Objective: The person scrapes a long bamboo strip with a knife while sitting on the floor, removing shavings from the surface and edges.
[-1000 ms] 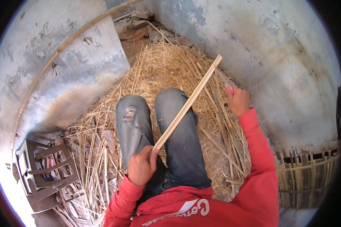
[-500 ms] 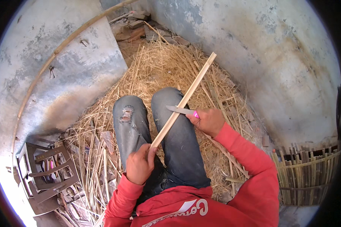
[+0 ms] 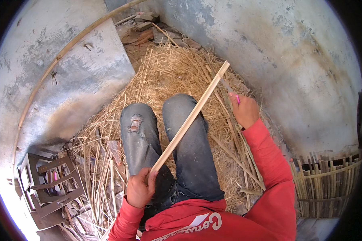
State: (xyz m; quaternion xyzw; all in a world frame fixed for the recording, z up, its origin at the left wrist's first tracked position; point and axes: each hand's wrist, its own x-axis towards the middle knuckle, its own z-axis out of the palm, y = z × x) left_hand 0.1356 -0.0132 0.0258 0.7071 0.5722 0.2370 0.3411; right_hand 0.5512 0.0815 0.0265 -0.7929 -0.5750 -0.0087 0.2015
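A long, pale bamboo strip [image 3: 189, 120] slants across my lap, from the left thigh up past the right knee. My left hand [image 3: 141, 187] grips its near end between thumb and fingers. Off to the right of the strip's far end, my right hand [image 3: 245, 109] is closed round the pink handle of a knife [image 3: 226, 85]. The knife's thin blade points up and left, close to the strip's far end; whether it touches cannot be made out. My jeans [image 3: 191, 160] are worn, with a rip on the left knee.
Straw-like shavings [image 3: 169, 72] cover the floor ahead. Thin split sticks [image 3: 102, 180] lie left of my legs, beside a brown frame-like object [image 3: 56, 184]. A slatted bamboo basket [image 3: 328, 186] stands at right. A bent pole [image 3: 58, 56] leans along the left wall [image 3: 88, 72]; bricks [image 3: 145, 26] lie at the back.
My right hand has moved the knife away from me, from the strip's middle to near its far end. My left hand has come slightly nearer with the strip's near end.
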